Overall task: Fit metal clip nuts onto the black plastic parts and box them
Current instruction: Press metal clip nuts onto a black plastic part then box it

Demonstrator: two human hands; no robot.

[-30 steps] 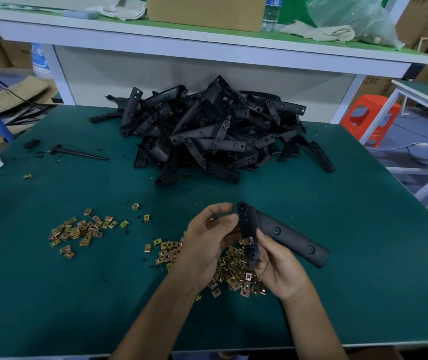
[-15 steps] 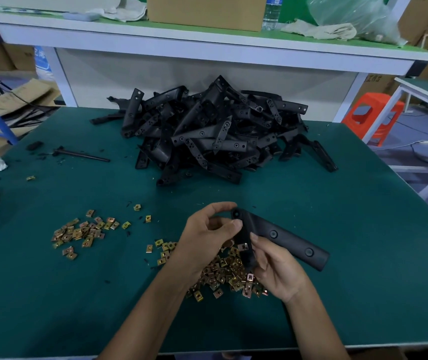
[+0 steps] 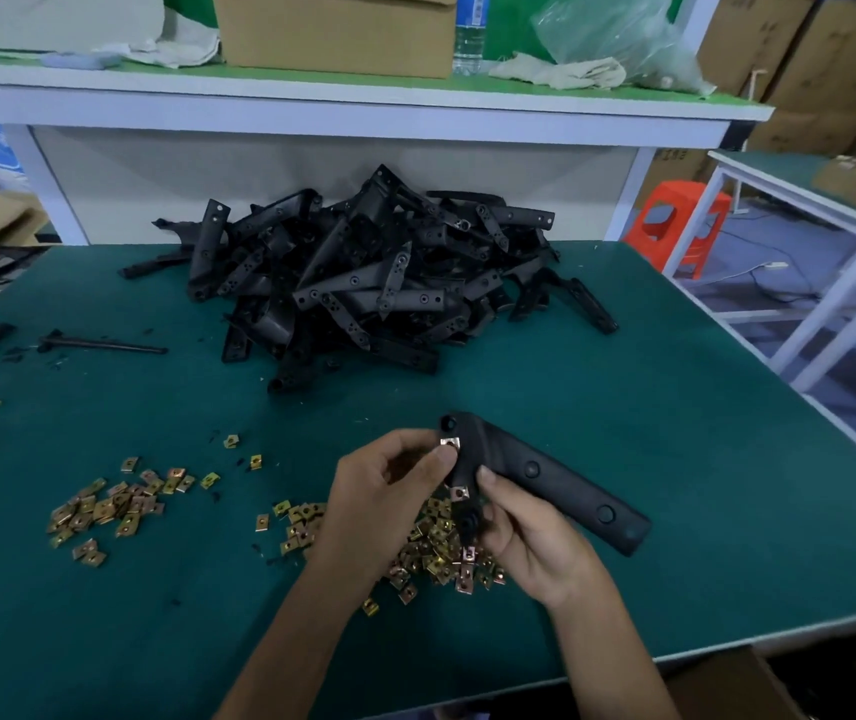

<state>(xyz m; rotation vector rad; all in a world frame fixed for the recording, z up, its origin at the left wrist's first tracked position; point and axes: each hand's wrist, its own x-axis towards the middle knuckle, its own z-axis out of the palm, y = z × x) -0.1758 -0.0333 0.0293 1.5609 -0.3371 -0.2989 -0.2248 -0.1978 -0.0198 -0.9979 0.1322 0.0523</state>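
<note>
The left hand (image 3: 389,485) pinches a metal clip nut (image 3: 450,443) between thumb and fingertips and presses it against the short bent end of a black plastic part (image 3: 545,475). The right hand (image 3: 530,537) grips the same part at its lower bent end, thumb on the face, fingers wrapped behind. The part is held above the table, its long arm pointing away to the right, tilted downward, with round holes along its face. A second clip nut (image 3: 461,493) sits on the part's edge just above the right thumb.

Directly beneath both hands lies a heap of loose clip nuts (image 3: 441,553) on the green table (image 3: 675,433). A smaller heap of clip nuts (image 3: 109,509) lies well apart to the left, with a few strays between the two.

At the far side of the table stands a large pile of black plastic parts (image 3: 363,283). A thin black rod (image 3: 104,345) lies on the table left of that pile.

Behind, a raised shelf (image 3: 363,111) carries a cardboard box (image 3: 335,28), a water bottle (image 3: 467,33), rags and a clear plastic bag (image 3: 618,28). An orange stool (image 3: 675,220) stands on the floor to the right.
</note>
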